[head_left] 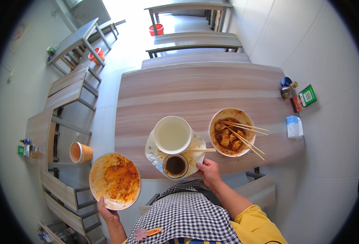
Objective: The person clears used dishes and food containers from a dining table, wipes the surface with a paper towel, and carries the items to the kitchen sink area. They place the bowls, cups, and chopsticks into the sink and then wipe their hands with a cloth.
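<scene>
My left hand (107, 210) grips the rim of a sauce-smeared white plate (115, 181), which is tilted off to the left of the table. With thumb on top, my right hand (209, 172) grasps the edge of a white patterned plate (200, 141) at the table's near edge. That plate carries a white bowl (172, 134) of pale liquid, a small dish of dark sauce (175, 166) and a pair of chopsticks (202, 150). To its right, a white bowl of food remains (232, 132) in brown sauce has several wooden chopsticks (248, 140) resting in it.
The wood-grain table (167, 88) meets the wall at right, where condiment jars (288, 90), a green code stand (307, 95) and a tissue pack (294, 126) stand. An orange bin (81, 152) is on the floor at left. Benches (65, 91) and another table (36, 128) line the left side.
</scene>
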### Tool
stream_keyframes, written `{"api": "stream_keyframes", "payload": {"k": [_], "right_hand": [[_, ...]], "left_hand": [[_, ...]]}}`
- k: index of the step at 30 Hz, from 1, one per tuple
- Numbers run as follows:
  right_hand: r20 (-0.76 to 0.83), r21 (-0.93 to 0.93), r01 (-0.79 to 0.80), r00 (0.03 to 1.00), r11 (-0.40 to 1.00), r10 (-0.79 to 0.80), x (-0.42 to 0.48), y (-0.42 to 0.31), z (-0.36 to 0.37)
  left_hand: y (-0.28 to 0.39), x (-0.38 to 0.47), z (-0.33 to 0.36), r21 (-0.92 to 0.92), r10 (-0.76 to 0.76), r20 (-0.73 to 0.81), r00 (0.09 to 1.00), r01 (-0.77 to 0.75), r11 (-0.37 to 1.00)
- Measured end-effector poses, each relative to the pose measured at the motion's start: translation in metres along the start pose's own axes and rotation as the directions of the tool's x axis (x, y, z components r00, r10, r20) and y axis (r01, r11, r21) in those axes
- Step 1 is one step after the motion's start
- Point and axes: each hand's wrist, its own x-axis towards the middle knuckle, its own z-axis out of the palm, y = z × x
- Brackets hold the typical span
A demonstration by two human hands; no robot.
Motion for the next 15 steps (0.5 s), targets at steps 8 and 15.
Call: {"api": "stream_keyframes", "payload": {"k": [8, 15], "right_hand": [[-0.218, 0.184, 0.207, 0.962, 0.961, -0.165, -0.074, -0.046, -0.007], [-0.413, 0.202, 0.411, 0.859, 0.889, -0.303, -0.104, -0.062, -0.017]], "left_hand": [[0.015, 0.008, 0.025, 0.036, -0.064, 0.169, 0.984, 0.059, 0.998], [0.03, 0.012, 0.042, 0.059, -0.102, 0.313, 0.944, 0.087, 0.994]]}}
